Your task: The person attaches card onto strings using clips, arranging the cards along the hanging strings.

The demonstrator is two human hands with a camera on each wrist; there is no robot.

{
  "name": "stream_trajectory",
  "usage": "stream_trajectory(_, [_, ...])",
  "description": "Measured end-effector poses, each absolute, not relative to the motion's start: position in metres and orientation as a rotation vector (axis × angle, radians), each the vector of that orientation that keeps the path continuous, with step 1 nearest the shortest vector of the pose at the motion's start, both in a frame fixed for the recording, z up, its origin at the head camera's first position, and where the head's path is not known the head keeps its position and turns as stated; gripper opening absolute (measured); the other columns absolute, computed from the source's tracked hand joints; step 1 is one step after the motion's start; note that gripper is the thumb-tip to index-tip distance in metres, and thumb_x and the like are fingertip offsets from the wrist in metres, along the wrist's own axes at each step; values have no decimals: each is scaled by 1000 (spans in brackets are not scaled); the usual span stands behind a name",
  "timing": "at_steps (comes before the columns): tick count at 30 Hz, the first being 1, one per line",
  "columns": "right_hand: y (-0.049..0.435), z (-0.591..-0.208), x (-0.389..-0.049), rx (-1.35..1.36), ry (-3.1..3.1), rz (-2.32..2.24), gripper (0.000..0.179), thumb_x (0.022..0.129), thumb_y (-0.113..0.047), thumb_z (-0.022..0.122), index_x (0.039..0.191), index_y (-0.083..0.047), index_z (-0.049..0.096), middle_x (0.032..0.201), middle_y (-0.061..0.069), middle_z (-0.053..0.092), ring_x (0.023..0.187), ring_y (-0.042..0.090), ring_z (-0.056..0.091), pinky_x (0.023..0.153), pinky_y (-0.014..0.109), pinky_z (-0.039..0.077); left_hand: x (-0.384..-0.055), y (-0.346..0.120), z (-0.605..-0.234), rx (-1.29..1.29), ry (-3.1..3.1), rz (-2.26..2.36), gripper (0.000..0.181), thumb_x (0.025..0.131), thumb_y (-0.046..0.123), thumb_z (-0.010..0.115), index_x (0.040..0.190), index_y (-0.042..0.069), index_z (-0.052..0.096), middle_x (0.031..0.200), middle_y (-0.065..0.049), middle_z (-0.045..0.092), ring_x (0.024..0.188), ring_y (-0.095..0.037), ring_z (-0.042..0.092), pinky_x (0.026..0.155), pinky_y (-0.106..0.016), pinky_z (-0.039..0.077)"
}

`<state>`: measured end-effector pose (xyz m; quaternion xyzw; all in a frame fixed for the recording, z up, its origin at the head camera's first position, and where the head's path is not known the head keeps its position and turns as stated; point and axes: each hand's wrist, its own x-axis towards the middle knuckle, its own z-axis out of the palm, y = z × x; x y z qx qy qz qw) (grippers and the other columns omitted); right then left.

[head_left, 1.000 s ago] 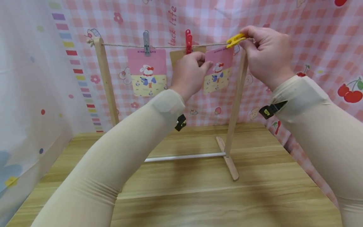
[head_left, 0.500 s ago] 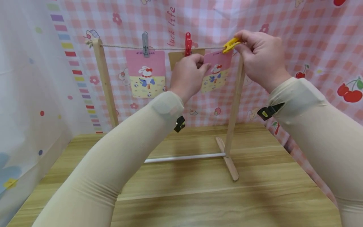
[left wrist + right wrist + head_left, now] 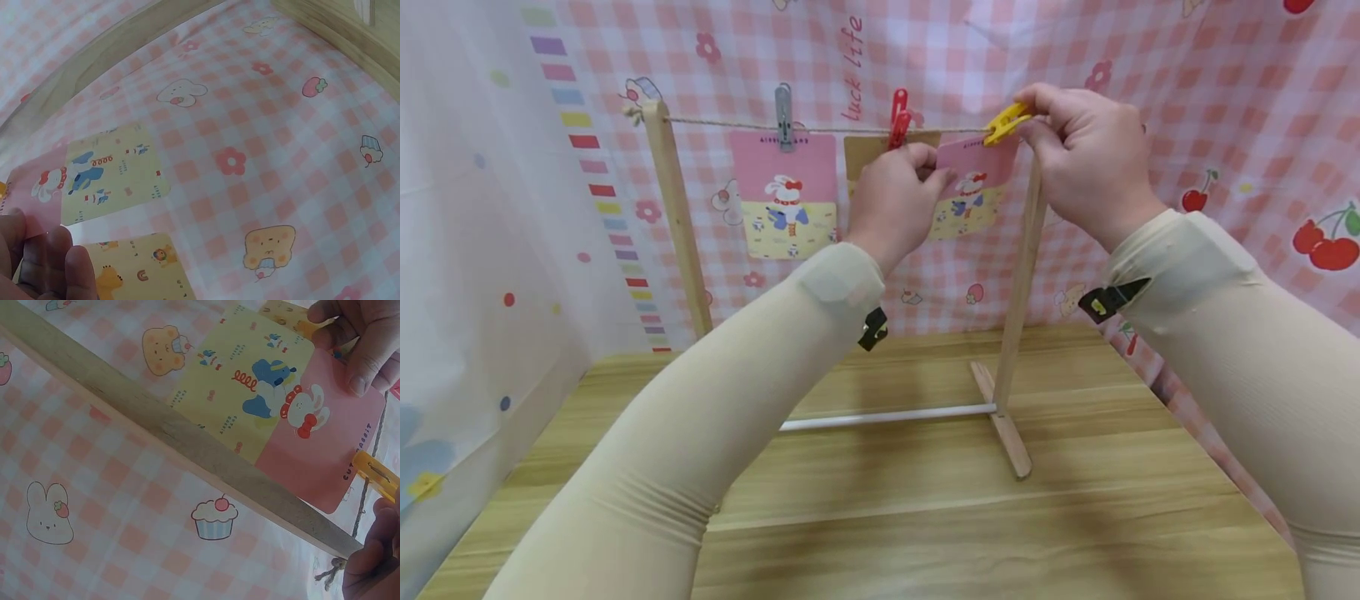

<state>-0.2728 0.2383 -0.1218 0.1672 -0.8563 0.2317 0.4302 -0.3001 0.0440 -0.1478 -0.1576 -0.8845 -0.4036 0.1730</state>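
My left hand (image 3: 897, 200) pinches the left edge of a pink and yellow rabbit card (image 3: 973, 196) hanging at the rope's right end. With thumb and fingers, my right hand (image 3: 1090, 158) grips a yellow clothespin (image 3: 1006, 125), whose tip sits at the card's top edge by the rope (image 3: 715, 123). In the right wrist view the clothespin (image 3: 377, 475) meets the card (image 3: 281, 419) beside its printed lettering. Behind my left hand hangs a tan card (image 3: 863, 152) under a red clothespin (image 3: 898, 121). A grey clothespin (image 3: 784, 117) holds another rabbit card (image 3: 786, 196) on the left.
Two wooden posts, a left post (image 3: 677, 217) and a right post (image 3: 1024, 283), carry the rope. A white rod (image 3: 887, 417) joins them low down, above the wooden table (image 3: 865, 517). Directly behind hangs a pink checked cloth (image 3: 955, 50).
The yellow clothespin and my right hand have shifted slightly left along the card's top edge. My left hand keeps its pinch on the card. The red clothespin tilts a little more.
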Motion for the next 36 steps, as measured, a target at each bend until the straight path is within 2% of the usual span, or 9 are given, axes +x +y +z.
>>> stream_trajectory(7, [238, -123, -273, 420, -2138, 579, 27, 109, -27, 60, 128, -18, 77, 127, -2, 77, 69, 1, 46, 59, 18, 33, -301, 45, -149, -453, -2507, -1130, 29, 106, 40, 62, 128, 25, 72, 120, 8, 76, 102, -5, 70, 89, -21, 55])
stream_trajectory(15, [237, -123, -274, 429, -2130, 578, 27, 109, -27, 60, 128, -20, 77, 128, -5, 76, 81, 0, 51, 64, 15, 35, -301, 46, -149, -471, -2508, -1063, 28, 106, 40, 61, 126, 26, 74, 123, 8, 77, 110, -6, 71, 92, -22, 56])
stream_trajectory(18, [237, -122, -273, 430, -2139, 572, 27, 109, -27, 59, 129, -20, 77, 129, -5, 76, 83, 2, 52, 65, 15, 35, -301, 46, -150, -469, -2508, -1076, 27, 106, 41, 61, 125, 27, 74, 122, 8, 77, 109, -6, 71, 90, -22, 56])
stream_trajectory(22, [236, -122, -273, 451, -2144, 552, 28, 110, -25, 57, 129, -19, 76, 129, -3, 76, 78, 8, 49, 62, 19, 33, -300, 46, -150, -465, -2500, -1083, 27, 107, 39, 60, 128, 27, 74, 124, 8, 77, 108, -6, 70, 87, -21, 56])
stream_trajectory(25, [236, -122, -273, 463, -2146, 545, 28, 110, -25, 57, 129, -19, 76, 130, -2, 75, 75, 11, 45, 60, 21, 32, -300, 47, -151, -458, -2495, -1076, 29, 108, 37, 60, 131, 28, 73, 129, 8, 76, 111, -6, 70, 90, -21, 57])
stream_trajectory(30, [236, -122, -273, 458, -2160, 532, 30, 110, -25, 56, 132, -19, 74, 133, -1, 74, 72, 12, 44, 59, 21, 32, -300, 47, -152, -449, -2491, -1087, 30, 108, 38, 60, 133, 28, 72, 130, 9, 75, 111, -6, 70, 90, -22, 57])
stream_trajectory(36, [234, -120, -272, 455, -2183, 518, 31, 110, -23, 55, 136, -18, 72, 136, 1, 72, 84, 14, 54, 65, 18, 35, -300, 46, -152, -441, -2488, -1106, 31, 106, 40, 61, 132, 28, 72, 128, 9, 76, 111, -6, 69, 93, -23, 56])
